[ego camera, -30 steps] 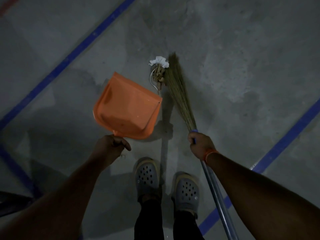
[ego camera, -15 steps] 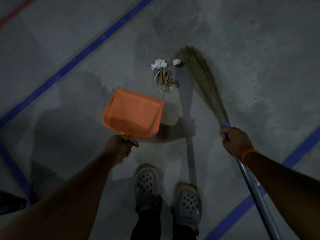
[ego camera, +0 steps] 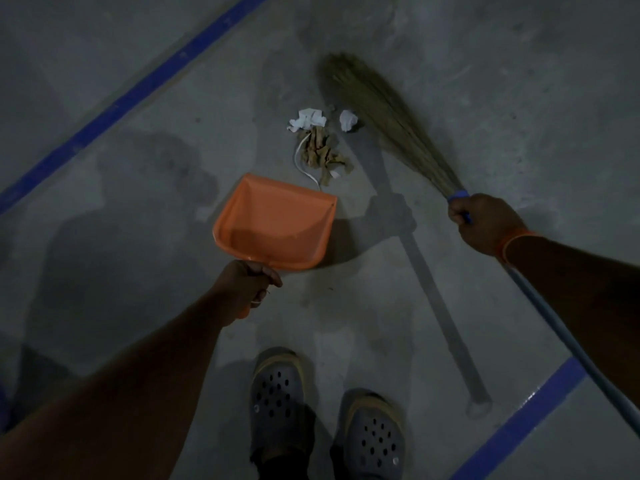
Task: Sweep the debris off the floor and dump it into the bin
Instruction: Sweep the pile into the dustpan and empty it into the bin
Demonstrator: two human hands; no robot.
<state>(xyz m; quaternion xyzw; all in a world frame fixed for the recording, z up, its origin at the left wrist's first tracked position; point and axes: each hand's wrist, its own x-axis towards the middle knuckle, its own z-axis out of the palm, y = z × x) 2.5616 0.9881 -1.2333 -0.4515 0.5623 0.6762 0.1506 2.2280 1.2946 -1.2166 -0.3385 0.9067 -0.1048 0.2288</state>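
Left hand [ego camera: 247, 285] grips the orange dustpan [ego camera: 277, 226], nothing inside it; debris [ego camera: 320, 147] lies just beyond. Right hand [ego camera: 485, 221] grips the broom [ego camera: 388, 116].

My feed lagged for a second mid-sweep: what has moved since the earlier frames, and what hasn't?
The broom has swung out to the right, away from the debris pile, leaving a small white paper wad apart from it. The orange dustpan now has its lip close to the pile. Unchanged: right hand grips the broom, left hand grips the dustpan handle; the debris is still on the floor.
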